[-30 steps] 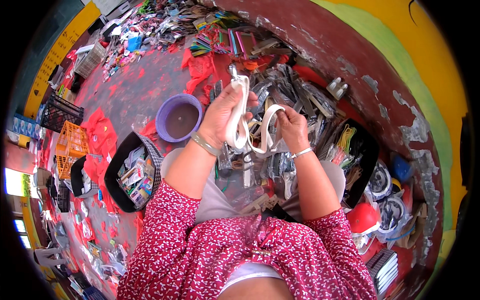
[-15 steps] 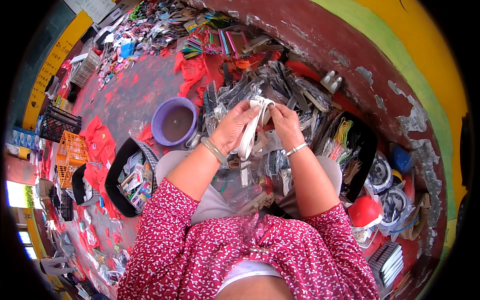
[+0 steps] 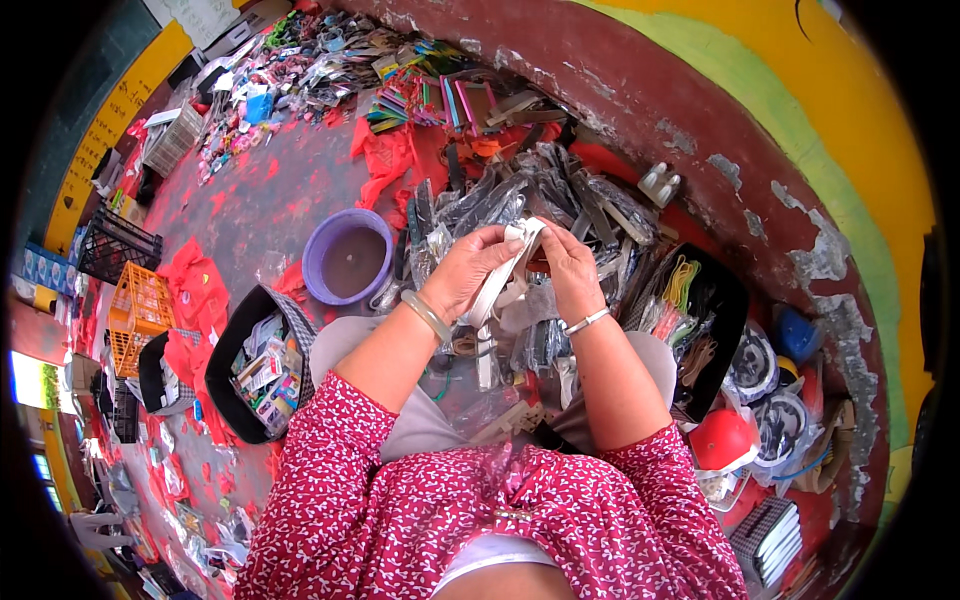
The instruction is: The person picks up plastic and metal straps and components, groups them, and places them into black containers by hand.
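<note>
Left hand (image 3: 463, 272) has thumb and fingers closed on a flat, folded white fabric-like strap (image 3: 494, 288), right hand (image 3: 570, 272) pinches its upper end, fingertips nearly meeting the left's, exact finger contact partly hidden. Strap is up between both hands, in front of the body, over a heap of dark, long items in clear plastic wrapping (image 3: 545, 185), lower loop hanging below the left fingers. Round purple plastic tub (image 3: 313, 262) left of the heap, black open box with mixed small packets (image 3: 225, 372) near left knee, black open box with yellow cords (image 3: 730, 310) beside right knee.
</note>
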Demonstrator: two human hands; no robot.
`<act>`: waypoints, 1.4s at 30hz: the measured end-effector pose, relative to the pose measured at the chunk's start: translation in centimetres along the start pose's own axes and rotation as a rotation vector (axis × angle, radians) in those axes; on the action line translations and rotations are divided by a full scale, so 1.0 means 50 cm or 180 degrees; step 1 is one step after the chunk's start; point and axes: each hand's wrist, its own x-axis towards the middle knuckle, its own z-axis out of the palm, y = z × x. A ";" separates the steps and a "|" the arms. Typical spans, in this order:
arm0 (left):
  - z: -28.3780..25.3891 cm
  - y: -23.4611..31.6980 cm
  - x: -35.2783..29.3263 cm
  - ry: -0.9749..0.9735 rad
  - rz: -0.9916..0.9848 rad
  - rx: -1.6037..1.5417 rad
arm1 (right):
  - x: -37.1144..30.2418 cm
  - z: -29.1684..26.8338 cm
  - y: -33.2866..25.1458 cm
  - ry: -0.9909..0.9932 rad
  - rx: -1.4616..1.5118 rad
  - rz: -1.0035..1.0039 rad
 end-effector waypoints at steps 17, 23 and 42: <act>0.002 -0.010 0.002 -0.0129 0.0109 0.0017 | 0.004 0.003 0.021 0.0035 -0.0070 -0.0494; 0.000 -0.020 0.004 -0.0168 -0.0148 0.0315 | 0.003 0.010 0.021 0.0509 -0.1228 -0.1251; -0.010 0.079 -0.038 -0.0622 0.1007 -0.0307 | 0.020 -0.040 0.119 0.0905 0.0132 0.2059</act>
